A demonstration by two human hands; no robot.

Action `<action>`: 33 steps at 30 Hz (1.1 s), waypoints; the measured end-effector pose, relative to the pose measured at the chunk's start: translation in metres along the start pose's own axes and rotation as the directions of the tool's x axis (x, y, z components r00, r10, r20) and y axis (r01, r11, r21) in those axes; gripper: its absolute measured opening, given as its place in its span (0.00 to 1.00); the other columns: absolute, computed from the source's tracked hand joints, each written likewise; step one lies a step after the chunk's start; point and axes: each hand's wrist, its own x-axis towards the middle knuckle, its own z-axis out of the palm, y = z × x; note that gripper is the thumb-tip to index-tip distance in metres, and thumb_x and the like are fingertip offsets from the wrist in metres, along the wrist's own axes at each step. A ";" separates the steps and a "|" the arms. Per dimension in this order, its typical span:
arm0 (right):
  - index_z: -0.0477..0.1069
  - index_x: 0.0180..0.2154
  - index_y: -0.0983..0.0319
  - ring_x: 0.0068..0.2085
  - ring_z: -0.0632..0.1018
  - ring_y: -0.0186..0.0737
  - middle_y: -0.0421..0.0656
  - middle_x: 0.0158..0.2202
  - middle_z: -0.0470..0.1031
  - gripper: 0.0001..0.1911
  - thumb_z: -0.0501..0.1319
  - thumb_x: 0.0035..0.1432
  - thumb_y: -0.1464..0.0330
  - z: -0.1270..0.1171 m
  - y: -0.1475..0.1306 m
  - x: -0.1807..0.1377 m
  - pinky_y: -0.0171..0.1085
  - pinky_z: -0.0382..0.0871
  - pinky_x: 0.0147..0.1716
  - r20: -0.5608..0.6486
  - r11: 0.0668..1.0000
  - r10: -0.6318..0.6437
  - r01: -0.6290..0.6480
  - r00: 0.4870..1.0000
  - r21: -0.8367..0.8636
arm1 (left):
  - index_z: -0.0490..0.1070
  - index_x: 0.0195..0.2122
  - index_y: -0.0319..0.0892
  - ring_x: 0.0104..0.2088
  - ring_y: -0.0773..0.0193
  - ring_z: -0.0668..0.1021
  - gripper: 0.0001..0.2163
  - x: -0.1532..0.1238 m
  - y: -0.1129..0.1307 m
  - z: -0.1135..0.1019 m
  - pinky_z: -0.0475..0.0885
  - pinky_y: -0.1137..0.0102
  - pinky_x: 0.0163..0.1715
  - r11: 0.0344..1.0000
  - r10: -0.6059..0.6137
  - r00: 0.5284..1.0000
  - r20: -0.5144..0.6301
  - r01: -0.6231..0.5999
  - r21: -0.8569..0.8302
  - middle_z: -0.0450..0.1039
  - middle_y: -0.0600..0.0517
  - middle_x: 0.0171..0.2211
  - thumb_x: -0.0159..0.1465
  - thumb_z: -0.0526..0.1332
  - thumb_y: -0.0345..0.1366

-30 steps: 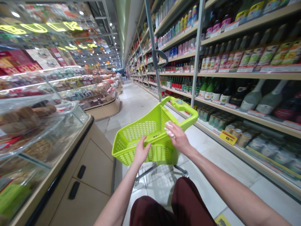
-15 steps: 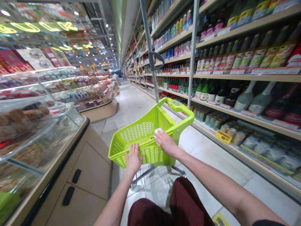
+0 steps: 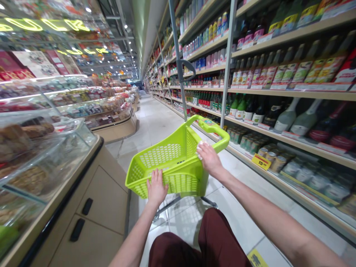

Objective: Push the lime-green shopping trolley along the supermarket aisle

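Observation:
A lime-green plastic shopping cart (image 3: pixel 164 155) with perforated walls stands in front of my knees, its looped handle (image 3: pixel 214 128) at the right end. My left hand (image 3: pixel 157 188) rests on the near rim, fingers stretched over the edge and nothing in them. In my right hand (image 3: pixel 209 158) is a white crumpled wipe (image 3: pixel 200 148), pressed against the near rim close to the handle end. The fingers cover most of the wipe. The cart's basket shows no goods, and grey wheeled legs show below it.
Shelves of bottles (image 3: pixel 289 68) and cans (image 3: pixel 258 146) line the right side, with a yellow price tag (image 3: pixel 261 161). A beige counter (image 3: pixel 91 200) with glass bins of packaged food stands close on the left. The tiled aisle (image 3: pixel 148 115) runs ahead between them. A grey pole (image 3: pixel 179 70) rises behind the cart.
My right hand has slid the wipe rightward along the near rim, toward the handle. My left hand stays on the rim. The view has shifted slightly.

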 end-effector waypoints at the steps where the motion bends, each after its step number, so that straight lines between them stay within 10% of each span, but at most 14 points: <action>1: 0.67 0.44 0.64 0.56 0.60 0.46 0.49 0.51 0.65 0.16 0.50 0.55 0.75 0.009 -0.014 -0.002 0.48 0.55 0.53 0.024 0.998 -0.052 0.051 0.998 0.028 | 0.48 0.58 0.39 0.60 0.54 0.48 0.29 0.000 0.000 -0.001 0.49 0.52 0.55 1.000 0.003 1.000 0.008 -0.003 0.004 0.44 0.44 0.61 0.55 0.54 0.35; 6: 0.68 0.44 0.63 0.56 0.60 0.43 0.48 0.50 0.66 0.15 0.49 0.56 0.75 0.012 -0.020 -0.004 0.46 0.57 0.52 0.013 0.982 -0.150 0.147 0.989 0.115 | 0.46 0.59 0.39 0.60 0.55 0.47 0.29 -0.001 -0.001 -0.005 0.49 0.51 0.55 1.000 0.019 0.999 0.042 -0.020 0.017 0.43 0.46 0.61 0.56 0.53 0.35; 12: 0.66 0.46 0.65 0.57 0.57 0.48 0.52 0.52 0.64 0.17 0.51 0.53 0.76 -0.019 0.029 -0.001 0.51 0.55 0.52 -0.156 0.996 0.082 -0.085 0.984 -0.012 | 0.45 0.59 0.37 0.60 0.54 0.46 0.30 -0.001 0.003 -0.003 0.50 0.51 0.54 1.000 -0.010 0.999 0.050 0.010 0.001 0.41 0.44 0.61 0.56 0.53 0.36; 20: 0.66 0.46 0.64 0.60 0.51 0.41 0.48 0.51 0.66 0.17 0.48 0.56 0.77 0.040 -0.046 -0.033 0.50 0.55 0.54 -0.095 0.954 -0.243 0.256 0.965 0.156 | 0.42 0.60 0.41 0.61 0.56 0.46 0.32 -0.003 -0.005 0.003 0.47 0.50 0.55 0.997 0.057 0.997 0.050 -0.059 0.043 0.40 0.48 0.62 0.55 0.53 0.36; 27: 0.64 0.49 0.65 0.60 0.52 0.43 0.50 0.55 0.61 0.19 0.48 0.56 0.77 -0.012 0.009 -0.023 0.51 0.54 0.55 -0.296 0.996 -0.019 0.042 0.955 0.074 | 0.42 0.60 0.39 0.61 0.55 0.45 0.32 -0.006 -0.006 0.002 0.47 0.50 0.55 0.997 0.035 0.999 0.039 -0.038 0.074 0.39 0.47 0.62 0.54 0.53 0.36; 33: 0.62 0.50 0.65 0.60 0.52 0.43 0.49 0.54 0.62 0.19 0.47 0.57 0.77 0.024 -0.002 -0.095 0.51 0.56 0.54 -0.119 0.991 -0.088 0.098 0.989 0.087 | 0.42 0.60 0.40 0.61 0.54 0.45 0.32 -0.016 -0.001 0.001 0.48 0.49 0.55 0.998 0.007 0.999 0.036 -0.009 0.059 0.39 0.46 0.62 0.55 0.53 0.37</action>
